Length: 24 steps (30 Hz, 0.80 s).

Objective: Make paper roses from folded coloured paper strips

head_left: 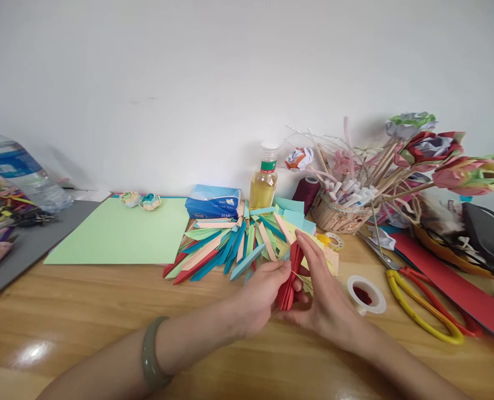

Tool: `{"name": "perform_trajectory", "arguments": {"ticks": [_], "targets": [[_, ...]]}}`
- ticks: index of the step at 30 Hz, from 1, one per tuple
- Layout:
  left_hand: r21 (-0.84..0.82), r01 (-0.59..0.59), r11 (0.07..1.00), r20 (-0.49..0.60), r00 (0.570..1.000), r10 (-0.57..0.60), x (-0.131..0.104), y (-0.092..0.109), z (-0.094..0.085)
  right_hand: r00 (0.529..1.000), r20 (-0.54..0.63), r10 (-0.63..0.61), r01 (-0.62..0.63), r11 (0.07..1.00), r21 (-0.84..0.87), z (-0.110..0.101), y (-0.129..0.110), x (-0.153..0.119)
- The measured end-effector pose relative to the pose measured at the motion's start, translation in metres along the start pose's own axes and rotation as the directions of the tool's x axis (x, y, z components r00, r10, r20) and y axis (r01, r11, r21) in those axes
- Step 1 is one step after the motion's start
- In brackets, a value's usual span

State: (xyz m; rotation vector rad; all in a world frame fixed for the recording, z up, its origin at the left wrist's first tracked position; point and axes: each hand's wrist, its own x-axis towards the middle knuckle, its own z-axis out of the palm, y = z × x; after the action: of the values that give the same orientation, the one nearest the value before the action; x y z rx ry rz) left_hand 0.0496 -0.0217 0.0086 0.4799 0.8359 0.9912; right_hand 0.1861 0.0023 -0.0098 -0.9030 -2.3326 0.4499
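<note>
Between my two hands is a bundle of folded red paper [287, 294], pleated and pinched in at its middle, where a thin string or wire [293, 271] crosses it. My left hand [267, 286] is closed on the bundle's left side, thumb pressed near the middle. Around the right side curves my right hand [319, 283], its fingers against the paper's top and lower edges. Just behind lies a heap of folded coloured paper strips [217, 250] in blue, green, peach and red. A white spool [367, 294] stands to the right of my right hand.
Scissors [422, 305] and a red paper strip [450, 278] lie at right. Behind are a basket [338, 214] of markers and paper flowers, a bottle of yellow liquid [263, 186] and a tissue pack [212, 203]. Green paper sheets [122, 239] lie left, a water bottle [18, 166] beyond.
</note>
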Motion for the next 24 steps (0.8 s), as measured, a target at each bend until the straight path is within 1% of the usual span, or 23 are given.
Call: {"name": "perform_trajectory", "arguments": {"ticks": [3,8,16,18,22,24], "targets": [[0.005,0.014,1.0,-0.019,1.0,-0.014,-0.001,0.001,0.003,1.0,-0.008,0.015,-0.014,0.999,0.034,0.002,0.0,-0.001],[0.005,0.023,1.0,-0.038,0.999,-0.022,-0.002,0.0,0.008,0.999,-0.041,-0.007,0.01,0.998,0.069,0.007,0.002,-0.003],[0.001,-0.016,1.0,-0.007,1.0,0.016,0.001,-0.013,0.001,0.999,0.028,0.017,-0.02,0.995,0.094,0.004,-0.001,-0.004],[0.0,-0.019,1.0,0.003,1.0,0.019,0.002,-0.014,0.0,1.0,0.014,0.018,-0.019,0.994,0.11,0.004,-0.002,-0.004],[-0.002,-0.029,1.0,0.012,1.0,0.029,0.0,-0.013,0.001,0.999,-0.034,-0.021,0.025,0.993,0.117,0.004,-0.002,-0.002],[0.014,-0.024,1.0,0.028,0.999,0.024,-0.001,-0.011,0.003,0.999,-0.05,-0.012,0.018,0.992,0.126,0.006,-0.002,-0.002]]}}
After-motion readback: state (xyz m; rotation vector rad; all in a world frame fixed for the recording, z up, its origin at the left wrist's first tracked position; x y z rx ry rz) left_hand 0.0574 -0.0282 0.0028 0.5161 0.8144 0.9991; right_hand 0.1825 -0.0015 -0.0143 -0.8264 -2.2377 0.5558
